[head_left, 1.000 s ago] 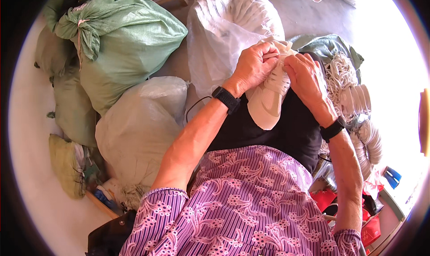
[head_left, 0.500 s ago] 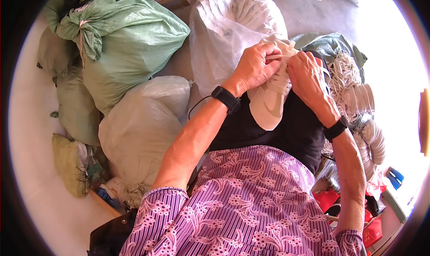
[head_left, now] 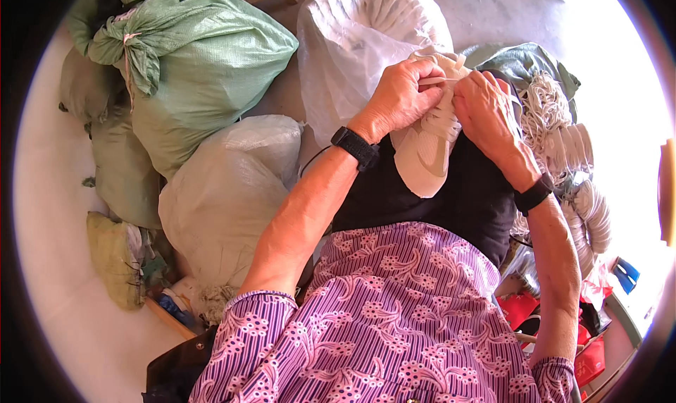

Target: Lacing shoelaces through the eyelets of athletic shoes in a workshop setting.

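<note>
A cream-coloured shoe (head_left: pixel 423 162) rests on my dark-clad lap, its toe pointing toward me. Pale laces cross its upper, and both hands are at its upper end. Between the thumb and fingers of my left hand (head_left: pixel 408 96) a flat white shoelace (head_left: pixel 438 81) is pinched, stretched across toward the other hand. My right hand (head_left: pixel 491 114) is closed at the right side of the shoe opening, pinching the lace there; its fingertips are partly hidden. Each wrist wears a black band.
A tied green sack (head_left: pixel 204 65) and a whitish sack (head_left: pixel 225 191) stand on the left. Beyond the shoe lies a clear plastic bag (head_left: pixel 331 58) of white shoe parts. Bundles of white laces (head_left: pixel 546 103) and stacked pale pieces (head_left: pixel 591 216) sit to the right, above red bags (head_left: pixel 590 357).
Both hands stay at the shoe's upper end with the lace. My right hand has shifted slightly right, and the shoe's toe has moved slightly up and right.
</note>
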Available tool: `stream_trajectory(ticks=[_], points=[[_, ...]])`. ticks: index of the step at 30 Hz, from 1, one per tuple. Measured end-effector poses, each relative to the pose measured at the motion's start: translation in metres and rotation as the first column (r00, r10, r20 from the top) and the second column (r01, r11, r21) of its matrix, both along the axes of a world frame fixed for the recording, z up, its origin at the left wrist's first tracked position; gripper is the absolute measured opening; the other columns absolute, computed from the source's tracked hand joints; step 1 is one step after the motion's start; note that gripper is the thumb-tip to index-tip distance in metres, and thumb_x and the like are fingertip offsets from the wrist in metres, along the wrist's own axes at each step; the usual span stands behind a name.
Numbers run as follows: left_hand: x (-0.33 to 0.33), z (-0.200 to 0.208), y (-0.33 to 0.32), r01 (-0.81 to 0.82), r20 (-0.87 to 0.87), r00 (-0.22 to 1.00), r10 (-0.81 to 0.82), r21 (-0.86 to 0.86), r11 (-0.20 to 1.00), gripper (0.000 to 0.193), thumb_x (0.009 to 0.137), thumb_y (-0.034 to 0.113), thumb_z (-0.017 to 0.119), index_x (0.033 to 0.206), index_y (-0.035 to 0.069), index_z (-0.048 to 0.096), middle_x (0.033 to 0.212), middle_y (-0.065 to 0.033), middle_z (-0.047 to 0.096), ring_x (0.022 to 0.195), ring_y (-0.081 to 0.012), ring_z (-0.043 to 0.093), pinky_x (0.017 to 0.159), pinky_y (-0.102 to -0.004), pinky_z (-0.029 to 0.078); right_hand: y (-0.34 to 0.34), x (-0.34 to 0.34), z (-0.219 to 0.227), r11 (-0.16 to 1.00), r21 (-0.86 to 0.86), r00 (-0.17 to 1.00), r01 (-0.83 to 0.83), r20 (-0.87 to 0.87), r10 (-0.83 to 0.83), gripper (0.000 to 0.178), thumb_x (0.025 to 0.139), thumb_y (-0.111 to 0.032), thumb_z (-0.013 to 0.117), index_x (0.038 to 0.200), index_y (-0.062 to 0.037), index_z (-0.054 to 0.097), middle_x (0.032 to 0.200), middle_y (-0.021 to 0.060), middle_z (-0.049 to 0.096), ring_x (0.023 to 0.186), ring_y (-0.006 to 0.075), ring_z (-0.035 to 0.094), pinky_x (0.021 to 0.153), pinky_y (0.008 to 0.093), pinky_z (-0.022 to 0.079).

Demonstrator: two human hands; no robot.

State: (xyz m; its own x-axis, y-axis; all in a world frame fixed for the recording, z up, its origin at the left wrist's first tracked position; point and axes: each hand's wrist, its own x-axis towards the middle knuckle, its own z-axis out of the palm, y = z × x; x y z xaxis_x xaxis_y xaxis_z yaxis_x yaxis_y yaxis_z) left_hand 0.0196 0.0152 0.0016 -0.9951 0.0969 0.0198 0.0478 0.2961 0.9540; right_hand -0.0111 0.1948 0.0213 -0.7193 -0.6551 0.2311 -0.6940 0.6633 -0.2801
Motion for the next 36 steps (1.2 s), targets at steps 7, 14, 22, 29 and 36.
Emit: stream_trajectory(ticks=[7,14,22,29,36], points=[[0.001,0.003,-0.002,-0.007,0.017,1.000,0.006,0.041,0.999,0.018,0.080,0.007,0.070,0.095,-0.001,0.064,0.085,-0.0041,0.061,0.079,-0.0091,0.058,0.075,-0.0240,0.048,0.002,-0.001,0.003,0.994,-0.109,0.994,0.013,0.110,-0.001,0.007,0.079,-0.012,0.059,0.083,-0.0069,0.058,0.085,0.0093,0.055,0.087,0.0285,0.054,0.075,0.0424,0.038],[-0.003,0.013,0.012,-0.026,-0.266,0.963,-0.043,-0.251,0.968,0.016,0.079,0.007,0.067,0.088,-0.003,0.059,0.083,-0.0151,0.060,0.079,-0.0280,0.060,0.073,-0.0348,0.048,0.006,-0.001,0.006,0.997,-0.078,0.999,0.010,0.035,-0.007,0.010,0.078,-0.014,0.062,0.086,-0.0092,0.059,0.087,0.0071,0.056,0.089,0.0265,0.054,0.077,0.0418,0.038],[-0.003,0.013,-0.009,-0.113,-0.372,0.928,0.000,-0.280,0.953,0.011,0.084,0.008,0.058,0.080,0.001,0.050,0.075,-0.0173,0.054,0.071,-0.0339,0.054,0.064,-0.0397,0.043,0.016,-0.002,0.019,0.998,0.057,0.986,0.037,0.160,-0.046,0.009,0.079,-0.017,0.061,0.084,-0.0094,0.060,0.082,0.0070,0.055,0.086,0.0239,0.055,0.076,0.0413,0.039],[-0.010,0.048,-0.103,-0.459,-0.516,0.826,0.229,-0.379,0.804,0.014,0.091,0.016,0.057,0.091,0.002,0.055,0.072,-0.0017,0.052,0.065,-0.0091,0.045,0.060,-0.0257,0.042,0.030,-0.004,0.052,0.983,-0.175,0.848,0.055,0.528,0.047,0.019,0.081,-0.020,0.062,0.079,-0.0013,0.059,0.073,0.0076,0.053,0.071,0.0193,0.054,0.066,0.0339,0.043],[-0.008,0.080,-0.204,-0.732,-0.469,0.676,0.568,-0.338,0.591,0.023,0.087,0.020,0.058,0.095,-0.002,0.062,0.074,-0.0047,0.062,0.064,-0.0103,0.054,0.062,-0.0278,0.046,0.049,-0.015,0.073,0.863,-0.464,0.534,0.199,0.790,0.302,0.030,0.090,-0.028,0.057,0.084,0.0008,0.062,0.078,0.0000,0.056,0.076,0.0078,0.049,0.074,0.0238,0.041]])
